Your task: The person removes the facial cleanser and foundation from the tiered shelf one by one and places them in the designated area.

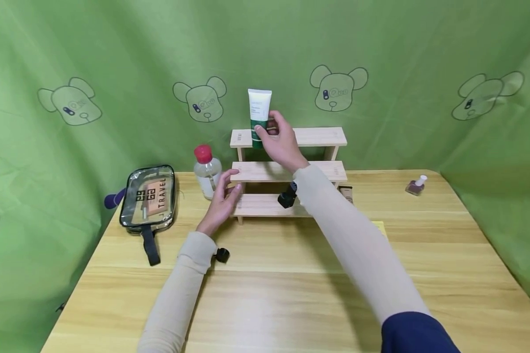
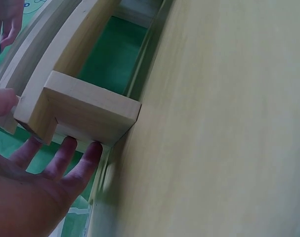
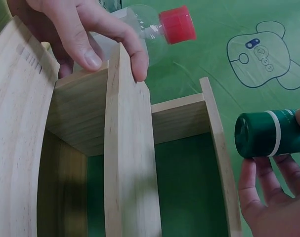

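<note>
A three-step wooden shelf (image 1: 318, 137) stands at the back of the table. My right hand (image 1: 279, 138) grips a white tube with a green cap (image 1: 258, 115), cap down on the left end of the top step; the green cap (image 3: 262, 134) shows in the right wrist view. My left hand (image 1: 223, 196) holds the shelf's left end, thumb on the middle step and fingers (image 2: 65, 150) round the side post (image 2: 85, 111). The same left hand (image 3: 98, 42) shows pinching the step's edge in the right wrist view.
A clear bottle with a red cap (image 1: 206, 171) stands left of the shelf. A clear travel pouch (image 1: 149, 198) lies further left. A small nail-polish bottle (image 1: 416, 185) sits at the back right. A dark object (image 1: 287, 197) rests on the lowest step.
</note>
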The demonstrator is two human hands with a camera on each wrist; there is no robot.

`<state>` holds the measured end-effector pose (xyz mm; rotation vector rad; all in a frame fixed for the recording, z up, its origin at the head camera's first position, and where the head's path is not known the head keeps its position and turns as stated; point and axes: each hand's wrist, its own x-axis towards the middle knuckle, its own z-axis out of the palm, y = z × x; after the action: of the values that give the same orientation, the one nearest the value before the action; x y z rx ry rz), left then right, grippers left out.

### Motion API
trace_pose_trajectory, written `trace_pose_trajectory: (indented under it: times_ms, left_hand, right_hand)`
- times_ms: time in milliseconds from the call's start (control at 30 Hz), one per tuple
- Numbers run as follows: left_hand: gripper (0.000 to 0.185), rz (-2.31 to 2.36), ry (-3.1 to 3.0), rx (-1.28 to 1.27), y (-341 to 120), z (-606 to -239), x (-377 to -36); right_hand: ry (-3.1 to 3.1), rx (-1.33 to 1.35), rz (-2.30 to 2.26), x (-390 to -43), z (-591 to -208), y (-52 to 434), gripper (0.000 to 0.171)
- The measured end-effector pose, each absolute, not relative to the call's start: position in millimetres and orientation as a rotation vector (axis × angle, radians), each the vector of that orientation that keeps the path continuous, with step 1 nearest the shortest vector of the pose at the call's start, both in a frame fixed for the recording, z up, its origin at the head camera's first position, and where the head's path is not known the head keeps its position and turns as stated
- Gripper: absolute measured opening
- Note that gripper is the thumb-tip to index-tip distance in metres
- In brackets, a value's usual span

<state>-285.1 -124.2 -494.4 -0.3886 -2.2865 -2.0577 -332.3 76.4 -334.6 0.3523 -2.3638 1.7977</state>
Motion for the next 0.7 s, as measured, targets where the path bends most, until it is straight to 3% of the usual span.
trace_pose_trajectory:
  times_ms: [700]
  left_hand:
    - [0.049,-2.066,-2.274,-0.412,-124.6,-494.7,-285.4]
  right_hand:
    - [-2.302,0.364,1.784,-301.5,-323.4,106.3,0.038]
